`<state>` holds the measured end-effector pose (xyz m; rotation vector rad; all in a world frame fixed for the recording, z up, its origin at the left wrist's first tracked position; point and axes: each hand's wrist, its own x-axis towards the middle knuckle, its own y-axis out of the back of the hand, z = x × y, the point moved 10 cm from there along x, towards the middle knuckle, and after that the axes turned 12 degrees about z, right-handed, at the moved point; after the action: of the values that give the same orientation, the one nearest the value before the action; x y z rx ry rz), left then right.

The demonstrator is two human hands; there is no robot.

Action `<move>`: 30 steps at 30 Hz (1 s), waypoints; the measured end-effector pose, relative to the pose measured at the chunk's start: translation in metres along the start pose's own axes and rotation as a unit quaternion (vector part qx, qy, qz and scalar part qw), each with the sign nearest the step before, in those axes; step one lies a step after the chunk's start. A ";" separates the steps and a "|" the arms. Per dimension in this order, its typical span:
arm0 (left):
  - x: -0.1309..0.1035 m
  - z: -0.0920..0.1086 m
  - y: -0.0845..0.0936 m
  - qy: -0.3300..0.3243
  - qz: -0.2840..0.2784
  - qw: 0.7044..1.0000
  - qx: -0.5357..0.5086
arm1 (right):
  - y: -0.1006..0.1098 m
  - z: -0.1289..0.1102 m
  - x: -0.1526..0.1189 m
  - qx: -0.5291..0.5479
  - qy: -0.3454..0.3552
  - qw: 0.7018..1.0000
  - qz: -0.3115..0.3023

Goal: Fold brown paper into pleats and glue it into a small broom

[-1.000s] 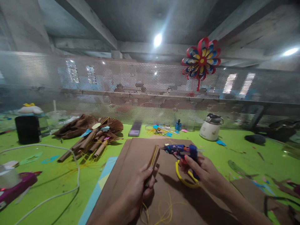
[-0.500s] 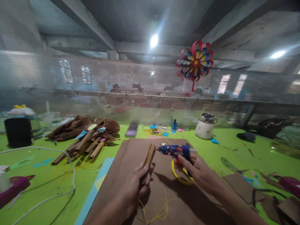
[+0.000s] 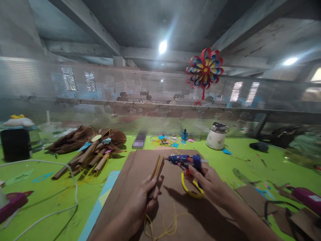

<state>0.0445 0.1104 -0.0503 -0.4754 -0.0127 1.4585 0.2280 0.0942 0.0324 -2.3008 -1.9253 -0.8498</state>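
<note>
left hand (image 3: pixel 149 190) pinched shut with thumb up top, right hand (image 3: pixel 204 179) curled in a loose-ish fist, both forearms angling inward

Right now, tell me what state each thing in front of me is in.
Left hand, closed on the brown piece.
Brown piece, held tilted.
Right hand, wrapped around the glue gun.
Glue gun, held level, nozzle at the brown piece's top end.
Yellow string, in loose loops.
White bottle, upright, lid on.
Ceiling light, lit.
</note>
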 end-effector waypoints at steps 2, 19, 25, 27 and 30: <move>0.000 0.001 0.000 -0.004 -0.004 1.000 -0.005 | 0.000 0.000 0.000 0.000 -0.002 1.000 0.002; -0.005 0.005 -0.007 -0.010 -0.023 1.000 0.004 | 0.000 -0.001 0.000 0.016 -0.013 1.000 0.015; -0.011 0.008 -0.008 -0.013 -0.010 1.000 0.011 | 0.006 0.003 0.000 -0.030 0.002 0.999 0.019; -0.012 0.010 -0.009 -0.018 -0.010 1.000 0.011 | 0.006 0.005 0.001 -0.031 0.002 0.999 0.018; -0.013 0.009 -0.008 -0.023 -0.007 1.000 0.011 | 0.004 0.007 0.002 -0.032 -0.003 0.999 0.012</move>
<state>0.0474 0.1006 -0.0360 -0.4237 -0.0365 1.4550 0.2348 0.0973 0.0283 -2.3603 -1.8955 -0.9174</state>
